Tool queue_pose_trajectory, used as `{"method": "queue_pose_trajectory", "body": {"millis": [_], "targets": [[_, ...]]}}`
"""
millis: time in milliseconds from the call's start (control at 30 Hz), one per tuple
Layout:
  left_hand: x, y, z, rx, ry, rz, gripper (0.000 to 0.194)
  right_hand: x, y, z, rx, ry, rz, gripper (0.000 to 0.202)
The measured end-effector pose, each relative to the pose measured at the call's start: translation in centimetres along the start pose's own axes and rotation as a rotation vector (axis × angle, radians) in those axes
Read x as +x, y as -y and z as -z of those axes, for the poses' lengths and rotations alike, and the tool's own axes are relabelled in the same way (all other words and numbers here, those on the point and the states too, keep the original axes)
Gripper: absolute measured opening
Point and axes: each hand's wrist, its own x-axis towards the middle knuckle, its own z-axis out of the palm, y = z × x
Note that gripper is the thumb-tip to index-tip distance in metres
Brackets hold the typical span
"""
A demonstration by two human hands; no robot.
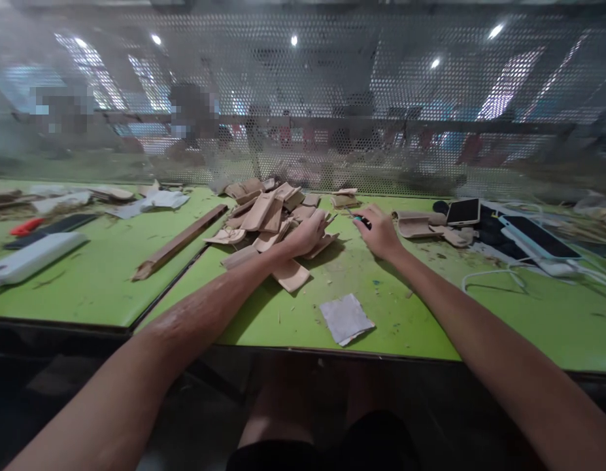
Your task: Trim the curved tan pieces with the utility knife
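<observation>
At the right edge of a heap of pale wooden pieces (266, 212), my left hand (308, 234) is closed on a small thin piece whose tip pokes out toward the right. My right hand (380, 231), a short gap away, is closed around a small tool (360, 219) with a dark and teal handle, mostly hidden by the fingers. The tool's thin end points left toward the left hand. A curved wooden piece (293, 276) lies below my left wrist. Nearer the front edge is a folded grey square sheet (346, 318).
A long wooden strip (180, 243) lies left of the heap. Farther left are a white device (38, 258) and a red object (26, 226). Phones (540, 237), white cables and curved wooden pieces (414, 224) lie at right. A perforated metal screen (303, 85) stands behind the green table (405, 320).
</observation>
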Motion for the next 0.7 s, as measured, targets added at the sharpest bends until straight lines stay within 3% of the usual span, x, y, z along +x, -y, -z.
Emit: {"method": "queue_pose_trajectory", "body": {"millis": [233, 700], "targets": [[0.1, -0.4, 0.1, -0.017, 0.034, 0.014, 0.021, -0.3, 2.2, -1.0, 0.037, 0.115, 0.096, 0.021], [0.3, 0.4, -0.3, -0.005, 0.024, 0.019, 0.019, -0.8, 1.8, -1.7, -0.028, 0.110, 0.036, 0.024]]}}
